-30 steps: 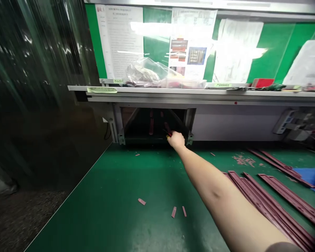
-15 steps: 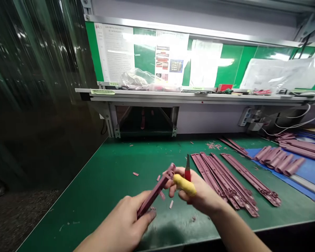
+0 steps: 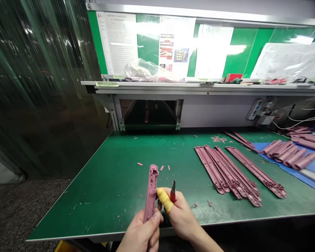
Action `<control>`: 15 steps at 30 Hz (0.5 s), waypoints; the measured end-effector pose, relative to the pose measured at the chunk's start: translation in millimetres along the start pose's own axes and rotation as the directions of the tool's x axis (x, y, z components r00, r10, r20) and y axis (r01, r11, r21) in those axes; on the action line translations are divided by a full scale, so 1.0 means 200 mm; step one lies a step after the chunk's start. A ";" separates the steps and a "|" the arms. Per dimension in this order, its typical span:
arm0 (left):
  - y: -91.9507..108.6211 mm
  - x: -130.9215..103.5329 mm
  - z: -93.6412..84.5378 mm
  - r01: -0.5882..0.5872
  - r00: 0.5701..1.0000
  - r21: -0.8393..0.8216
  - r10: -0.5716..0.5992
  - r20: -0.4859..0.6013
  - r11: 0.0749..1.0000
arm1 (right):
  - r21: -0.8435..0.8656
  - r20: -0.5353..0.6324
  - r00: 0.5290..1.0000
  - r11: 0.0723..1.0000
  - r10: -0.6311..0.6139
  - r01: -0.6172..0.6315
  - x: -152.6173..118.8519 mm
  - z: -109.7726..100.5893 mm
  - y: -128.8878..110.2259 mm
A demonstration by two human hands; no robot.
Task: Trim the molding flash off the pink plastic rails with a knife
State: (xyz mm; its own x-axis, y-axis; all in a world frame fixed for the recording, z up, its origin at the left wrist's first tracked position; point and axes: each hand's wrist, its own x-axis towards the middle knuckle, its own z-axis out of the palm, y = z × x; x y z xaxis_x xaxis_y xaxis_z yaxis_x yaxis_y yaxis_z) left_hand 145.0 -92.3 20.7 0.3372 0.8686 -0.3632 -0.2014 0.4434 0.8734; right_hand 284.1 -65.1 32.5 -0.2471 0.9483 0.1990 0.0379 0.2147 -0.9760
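Head view: at lower centre, the left hand clamps a mauve plastic strip by its near end, apparently to keep its studded face exposed, while the right hand grips a red-handled knife.

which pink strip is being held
The pink strip with its lower end in the left hand; the grouped strips to its right lie on the green tabletop.

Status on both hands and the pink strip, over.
Left hand gripping near end of pink strip. Right hand holding red-handled knife, close beside strip. Small scraps on green bench, none blocking.
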 end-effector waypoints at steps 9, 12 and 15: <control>0.14 -0.07 -0.19 -0.050 0.983 -0.024 0.045 -0.176 0.998 | -0.466 -0.079 0.996 0.885 -0.048 0.006 0.01 -0.21 0.08; 0.18 -0.13 -0.20 0.020 0.985 -0.102 -0.037 -0.168 0.995 | -0.466 -0.040 0.988 0.878 -0.147 0.112 -0.03 -0.18 0.00; 0.17 -0.15 -0.19 0.076 0.990 -0.144 -0.091 -0.104 0.987 | -0.509 -0.070 0.963 0.839 -0.261 0.190 -0.03 -0.13 -0.05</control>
State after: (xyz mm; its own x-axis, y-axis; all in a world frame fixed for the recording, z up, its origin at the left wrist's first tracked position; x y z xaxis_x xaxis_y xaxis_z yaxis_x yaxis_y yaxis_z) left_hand 92.1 -94.7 49.0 0.2564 0.8428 -0.4732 -0.3053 0.5352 0.7877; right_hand 310.9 -66.6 43.7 -0.1797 0.8735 0.4524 0.4777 0.4795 -0.7362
